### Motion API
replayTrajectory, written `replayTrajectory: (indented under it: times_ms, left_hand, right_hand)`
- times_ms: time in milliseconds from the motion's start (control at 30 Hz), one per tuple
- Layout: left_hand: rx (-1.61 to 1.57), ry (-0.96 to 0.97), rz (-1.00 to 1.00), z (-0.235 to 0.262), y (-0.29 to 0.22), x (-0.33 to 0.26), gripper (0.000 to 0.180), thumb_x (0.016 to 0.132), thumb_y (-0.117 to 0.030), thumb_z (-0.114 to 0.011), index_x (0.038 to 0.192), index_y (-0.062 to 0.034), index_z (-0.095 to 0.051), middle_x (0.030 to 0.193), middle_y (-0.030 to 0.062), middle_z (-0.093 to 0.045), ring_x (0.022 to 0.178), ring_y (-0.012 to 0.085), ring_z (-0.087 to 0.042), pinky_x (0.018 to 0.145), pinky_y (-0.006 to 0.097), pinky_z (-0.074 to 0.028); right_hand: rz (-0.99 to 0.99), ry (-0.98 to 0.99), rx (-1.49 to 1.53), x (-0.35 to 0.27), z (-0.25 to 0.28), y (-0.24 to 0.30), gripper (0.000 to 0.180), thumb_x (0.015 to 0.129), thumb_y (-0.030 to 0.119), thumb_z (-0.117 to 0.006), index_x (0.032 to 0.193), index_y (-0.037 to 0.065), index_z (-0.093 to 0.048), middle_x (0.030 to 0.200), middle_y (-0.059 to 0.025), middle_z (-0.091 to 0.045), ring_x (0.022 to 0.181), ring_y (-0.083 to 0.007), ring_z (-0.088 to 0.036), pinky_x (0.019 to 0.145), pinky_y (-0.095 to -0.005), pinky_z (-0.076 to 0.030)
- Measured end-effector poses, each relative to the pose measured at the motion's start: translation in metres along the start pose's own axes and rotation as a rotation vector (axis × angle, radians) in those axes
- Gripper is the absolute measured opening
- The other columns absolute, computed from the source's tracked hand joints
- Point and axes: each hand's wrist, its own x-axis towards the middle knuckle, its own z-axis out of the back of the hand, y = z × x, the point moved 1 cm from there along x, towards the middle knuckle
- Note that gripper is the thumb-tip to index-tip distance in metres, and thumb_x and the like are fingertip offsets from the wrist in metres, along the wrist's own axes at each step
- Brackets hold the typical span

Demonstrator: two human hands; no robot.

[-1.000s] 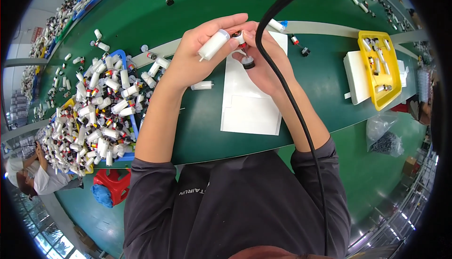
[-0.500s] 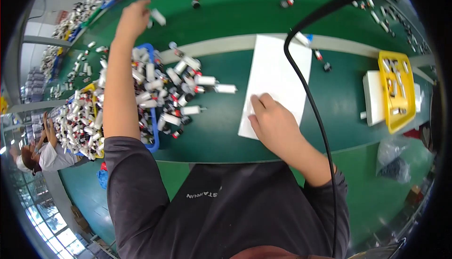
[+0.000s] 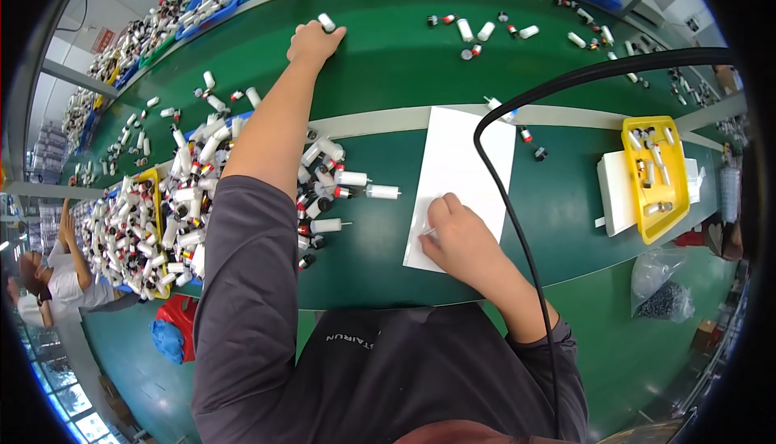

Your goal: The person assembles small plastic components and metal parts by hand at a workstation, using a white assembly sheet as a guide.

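Note:
My left hand (image 3: pixel 314 42) is stretched out over the green belt (image 3: pixel 380 64). Its curled fingers close on a small white cylinder (image 3: pixel 326 22), which pokes out past the fingertips; anything under the palm is hidden. Lying on a white sheet (image 3: pixel 465 157), my right hand (image 3: pixel 462 238) has thumb and fingers pinched around a small pale or clear piece, too covered to name. Between the hands, loose white cylinders (image 3: pixel 382 192), some with thin pins, spill onto the table along with red and black pieces.
A heap of white parts (image 3: pixel 129 234) fills trays at the left. At the right, a yellow tray (image 3: pixel 683 169) with a few parts rests against a white box (image 3: pixel 616 193). A black cable (image 3: pixel 517 153) hangs across the view. Scattered parts lie on the belt; another person (image 3: pixel 65 274) sits far left.
My left hand has moved right and forward along the belt, onto the white cylinder. The right hand stays on the sheet, its fingers drawn closer together. The whole view has tilted up.

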Motion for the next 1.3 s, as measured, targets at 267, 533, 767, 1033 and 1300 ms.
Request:
replayTrajectory:
  times_ms: [267, 533, 767, 1033, 1300]
  left_hand:
    - [-0.706, 0.087, -0.292, -0.002, -0.017, -0.024, 0.024, 0.098, -0.024, -0.060, 0.114, -0.0059, -0.061, 0.100, 0.0075, -0.068, 0.089, 0.0235, -0.067, 0.079, 0.041, -0.055]
    - [-1.858, 0.815, -0.065, 0.065, -0.080, -0.189, 0.031, 0.106, -0.018, -0.043, 0.132, -0.0018, -0.049, 0.130, 0.0212, -0.058, 0.119, 0.0312, -0.060, 0.102, 0.042, -0.050]
    - [-1.979, 0.973, -0.054, 0.031, -0.080, -0.254, 0.041, 0.103, -0.017, -0.035, 0.139, 0.0005, -0.047, 0.148, 0.0253, -0.048, 0.129, 0.0325, -0.054, 0.112, 0.045, -0.041]
    - [-1.887, 0.954, -0.224, 0.015, -0.083, -0.263, 0.036, 0.097, -0.017, -0.051, 0.130, -0.0028, -0.054, 0.138, 0.0149, -0.057, 0.118, 0.0237, -0.058, 0.103, 0.037, -0.043]
    - [-1.440, 0.728, -0.333, 0.009, -0.087, -0.264, 0.038, 0.092, -0.004, -0.070, 0.128, 0.0016, -0.057, 0.116, 0.0105, -0.067, 0.110, 0.0174, -0.065, 0.097, 0.033, -0.051]
  right_hand:
    - [-0.250, 0.163, 0.457, 0.011, 0.045, -0.004, 0.037, 0.081, 0.014, -0.079, 0.098, 0.004, -0.048, 0.087, -0.0118, -0.064, 0.078, -0.0221, -0.068, 0.070, -0.0348, -0.053]
    - [0.119, -0.670, 0.370, 0.068, 0.058, -0.006, 0.062, 0.078, 0.009, -0.082, 0.127, 0.004, -0.045, 0.115, -0.0129, -0.060, 0.105, -0.0245, -0.061, 0.093, -0.0390, -0.048]
    - [0.154, -0.775, 0.176, 0.075, 0.032, -0.031, 0.049, 0.082, 0.007, -0.078, 0.119, 0.002, -0.047, 0.107, -0.0109, -0.064, 0.105, -0.0228, -0.063, 0.095, -0.0374, -0.047]
    - [0.139, -0.752, 0.244, 0.074, 0.031, -0.039, 0.051, 0.080, 0.005, -0.079, 0.116, 0.003, -0.044, 0.098, -0.0086, -0.062, 0.099, -0.0194, -0.062, 0.089, -0.0356, -0.050]
    - [0.211, -0.866, 0.244, 0.070, 0.025, -0.044, 0.057, 0.078, 0.005, -0.082, 0.115, 0.005, -0.040, 0.098, -0.0085, -0.060, 0.086, -0.0148, -0.063, 0.072, -0.0286, -0.052]
